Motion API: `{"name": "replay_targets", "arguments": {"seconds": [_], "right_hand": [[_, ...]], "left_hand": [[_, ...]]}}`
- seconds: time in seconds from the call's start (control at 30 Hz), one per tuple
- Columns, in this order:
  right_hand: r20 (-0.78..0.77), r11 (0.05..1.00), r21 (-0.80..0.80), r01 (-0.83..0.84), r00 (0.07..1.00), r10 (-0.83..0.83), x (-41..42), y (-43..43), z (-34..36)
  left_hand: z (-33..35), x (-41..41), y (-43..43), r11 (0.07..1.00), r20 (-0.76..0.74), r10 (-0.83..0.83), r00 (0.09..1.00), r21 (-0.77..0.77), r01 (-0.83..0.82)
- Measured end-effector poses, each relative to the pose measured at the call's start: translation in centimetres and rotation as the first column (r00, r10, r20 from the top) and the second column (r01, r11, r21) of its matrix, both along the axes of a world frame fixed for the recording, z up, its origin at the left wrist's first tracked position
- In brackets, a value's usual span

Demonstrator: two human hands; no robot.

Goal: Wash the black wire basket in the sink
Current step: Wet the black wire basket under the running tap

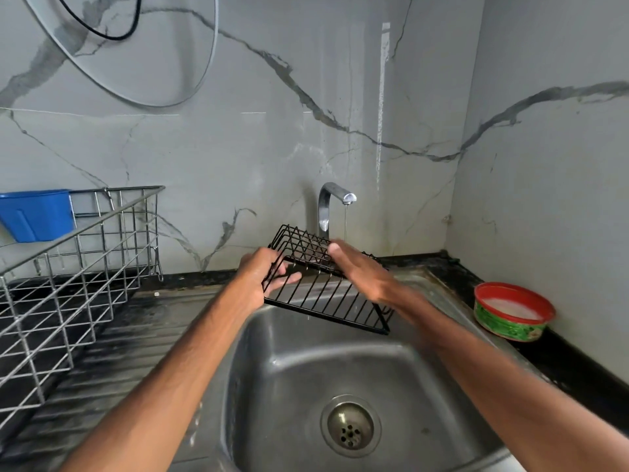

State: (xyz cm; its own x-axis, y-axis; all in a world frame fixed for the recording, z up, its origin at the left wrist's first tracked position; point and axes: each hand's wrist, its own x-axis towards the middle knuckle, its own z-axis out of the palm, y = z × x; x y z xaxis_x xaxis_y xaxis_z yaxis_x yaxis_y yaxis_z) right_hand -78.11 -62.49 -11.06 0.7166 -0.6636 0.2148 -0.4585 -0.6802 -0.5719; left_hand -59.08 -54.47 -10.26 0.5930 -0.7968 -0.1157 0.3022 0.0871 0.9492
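The black wire basket (326, 301) is held tilted above the back of the steel sink (292, 369), just under the tap. My left hand (263, 277) grips its left end, fingers curled through the wires. My right hand (364, 275) lies flat across the basket's right part with fingers stretched out, slightly blurred. A thin stream of water falls from the tap (335, 199) onto the basket near my right fingertips. The sink bowl below is bare, with its drain (350, 427) at the bottom.
A large steel wire dish rack (68, 274) stands on the drainboard at the left, with a blue plastic tub (37, 212) hung on its back. A red-rimmed green tub of white soap (512, 311) sits on the dark counter at the right, by the marble-patterned wall.
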Motion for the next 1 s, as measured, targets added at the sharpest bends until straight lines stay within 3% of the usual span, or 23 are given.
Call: {"name": "replay_targets", "arguments": {"seconds": [0.1,0.23,0.3,0.4,0.5,0.57,0.67,0.77,0.87,1.0], "right_hand": [[-0.058,0.975,0.151,0.160,0.987,-0.153,-1.8,-2.2,-0.8],[-0.180,0.963,0.072,0.260,0.953,-0.244,-1.8,-2.5,-2.1],[-0.123,0.985,0.002,0.170,0.978,-0.168,-0.6,-0.5,-1.6],[-0.016,0.997,-0.011,-0.076,0.997,0.076,1.5,2.1,0.1],[0.022,0.992,0.025,-0.124,0.992,0.124,3.1,1.1,1.4],[0.030,0.997,0.059,-0.041,0.999,0.039,2.6,-1.3,0.9],[-0.075,0.979,0.100,0.178,0.982,-0.171,0.6,-4.0,-1.1],[-0.029,0.968,0.027,0.251,0.968,-0.250,-0.8,-1.5,-2.5],[0.045,0.990,-0.081,0.119,0.992,-0.116,-1.6,3.7,-3.1],[-0.015,0.957,-0.270,-0.109,0.994,0.109,0.4,7.0,-2.4]], "left_hand": [[0.3,0.0,0.1,1.000,0.022,0.005,1.000,-0.002,-0.005],[0.9,-0.2,0.2,1.000,0.073,0.020,0.997,-0.009,-0.019],[0.9,0.0,0.2,1.000,0.080,0.025,0.996,-0.017,-0.024],[0.8,0.2,0.3,1.000,0.080,0.029,0.996,-0.011,-0.029],[0.5,0.3,0.5,1.000,0.058,0.025,0.998,-0.012,-0.025],[0.4,0.3,0.5,0.999,0.049,0.022,0.999,-0.026,-0.021],[0.3,0.2,0.3,0.999,0.067,0.039,0.997,-0.033,-0.037],[0.4,-0.1,0.1,0.998,0.120,0.056,0.991,-0.034,-0.053],[0.1,-0.1,-0.1,0.997,0.132,0.066,0.989,-0.045,-0.061],[-0.3,-0.6,0.3,0.997,0.213,0.031,0.977,-0.076,-0.016]]}}
